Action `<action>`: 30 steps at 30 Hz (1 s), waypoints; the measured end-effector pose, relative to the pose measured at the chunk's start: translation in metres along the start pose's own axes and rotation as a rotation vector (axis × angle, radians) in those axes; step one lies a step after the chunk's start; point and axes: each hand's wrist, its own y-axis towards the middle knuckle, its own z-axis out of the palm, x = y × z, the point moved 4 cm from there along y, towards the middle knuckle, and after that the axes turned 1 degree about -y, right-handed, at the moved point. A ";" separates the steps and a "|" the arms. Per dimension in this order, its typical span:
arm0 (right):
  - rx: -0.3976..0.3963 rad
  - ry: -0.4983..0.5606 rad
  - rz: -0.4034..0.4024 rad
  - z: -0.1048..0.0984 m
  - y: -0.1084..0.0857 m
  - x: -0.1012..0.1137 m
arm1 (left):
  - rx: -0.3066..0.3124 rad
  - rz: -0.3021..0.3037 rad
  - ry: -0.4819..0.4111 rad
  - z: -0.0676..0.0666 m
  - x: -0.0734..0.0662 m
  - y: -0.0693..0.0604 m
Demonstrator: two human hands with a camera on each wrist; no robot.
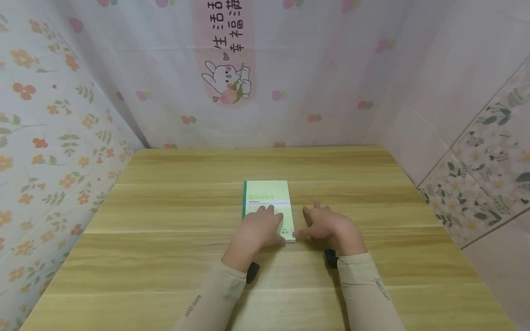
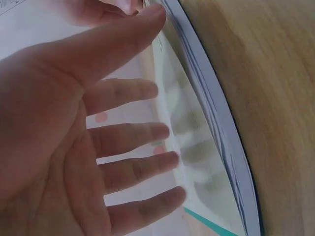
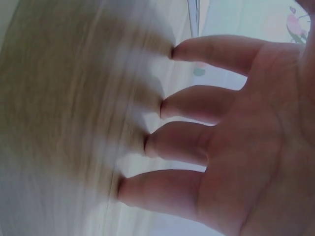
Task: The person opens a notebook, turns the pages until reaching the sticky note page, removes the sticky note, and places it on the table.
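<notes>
A light green notebook (image 1: 267, 191) with a dark green spine on its left lies closed on the wooden table. Over its lower part is the left hand (image 1: 258, 227), fingers spread; in the left wrist view the fingers of this hand (image 2: 88, 128) are extended close over the cover, and whether they touch it I cannot tell. The right hand (image 1: 329, 225) is just right of the notebook, its thumb by the lower right corner. In the right wrist view the fingertips of the right hand (image 3: 246, 128) rest on the table, fingers spread and holding nothing.
The wooden table (image 1: 165, 262) stretches around the notebook on all sides. A patterned curtain (image 1: 290, 69) hangs behind its back edge, with flowered cloth (image 1: 45, 151) at the left and flowered panels (image 1: 488, 161) at the right.
</notes>
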 end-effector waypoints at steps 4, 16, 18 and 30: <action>0.038 0.044 0.004 0.001 -0.002 -0.004 | -0.010 0.019 0.008 0.001 -0.003 -0.002; -0.047 -0.001 0.002 0.003 0.001 0.006 | -0.073 0.119 -0.188 -0.007 0.000 -0.018; -0.060 -0.001 0.009 0.004 0.003 0.008 | -0.127 0.138 -0.212 -0.013 0.004 -0.026; -0.033 0.009 0.050 0.005 0.004 0.007 | -0.479 -0.065 -0.124 -0.054 0.050 -0.078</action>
